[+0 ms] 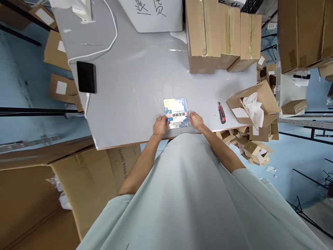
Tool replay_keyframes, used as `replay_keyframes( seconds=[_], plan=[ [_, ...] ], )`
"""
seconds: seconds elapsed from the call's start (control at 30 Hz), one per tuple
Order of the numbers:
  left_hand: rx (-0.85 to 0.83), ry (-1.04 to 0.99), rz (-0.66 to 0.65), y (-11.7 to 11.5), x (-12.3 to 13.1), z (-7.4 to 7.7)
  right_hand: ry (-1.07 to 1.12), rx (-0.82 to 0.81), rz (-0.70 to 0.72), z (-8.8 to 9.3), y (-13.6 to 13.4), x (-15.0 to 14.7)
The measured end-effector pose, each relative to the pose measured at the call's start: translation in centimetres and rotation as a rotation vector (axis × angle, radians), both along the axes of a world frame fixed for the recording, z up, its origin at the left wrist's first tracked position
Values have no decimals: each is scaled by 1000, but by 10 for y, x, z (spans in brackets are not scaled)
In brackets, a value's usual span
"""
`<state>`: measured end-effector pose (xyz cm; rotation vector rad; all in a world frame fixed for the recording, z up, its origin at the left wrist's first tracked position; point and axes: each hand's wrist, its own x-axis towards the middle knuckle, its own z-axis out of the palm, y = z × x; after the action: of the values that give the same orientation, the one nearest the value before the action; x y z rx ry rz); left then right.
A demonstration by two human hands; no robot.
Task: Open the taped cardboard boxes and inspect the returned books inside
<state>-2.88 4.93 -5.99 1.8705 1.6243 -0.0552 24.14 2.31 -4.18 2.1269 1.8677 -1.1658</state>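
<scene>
A flat packet in clear plastic wrap (176,111), printed in blue, yellow and white, lies on the grey table (135,86) near its front edge. My left hand (160,125) grips the packet's near left corner with fingers curled. On the other side, my right hand (196,121) holds the near right corner, its fingers pinched on the wrap. Both forearms reach out from my pale green shirt.
A red and black utility knife (221,113) lies right of the packet. An open cardboard box with white paper (253,106) stands at the right edge, taped cartons (218,34) at the back. A black phone (86,77) on a white cable lies left. A large carton (85,180) stands below the table.
</scene>
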Motion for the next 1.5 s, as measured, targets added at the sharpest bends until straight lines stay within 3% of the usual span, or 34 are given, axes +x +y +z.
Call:
replay_keyframes(
  seconds=[0.23, 0.43, 0.7, 0.9, 1.07, 1.2, 1.5],
  plan=[
    [5, -18, 37, 6, 0, -4, 54, -15, -26, -5, 2, 4],
    [-7, 17, -8, 10, -2, -7, 67, -33, -16, -5, 5, 6],
    [-24, 22, -61, 14, -2, -11, 9, -35, -3, 9, 7, 0],
    [-11, -31, -62, 6, -6, -13, 44, 110, 108, 22, 10, -34],
    [1, -90, -82, -1, -12, -9, 161, 121, 287, 16, 19, -82],
    [-22, -152, -64, -2, -14, -3, 137, 82, 254, 9, 28, -114],
    [-120, -125, -112, -2, -30, 5, 94, 117, 280, 0, 32, -126]
  ],
)
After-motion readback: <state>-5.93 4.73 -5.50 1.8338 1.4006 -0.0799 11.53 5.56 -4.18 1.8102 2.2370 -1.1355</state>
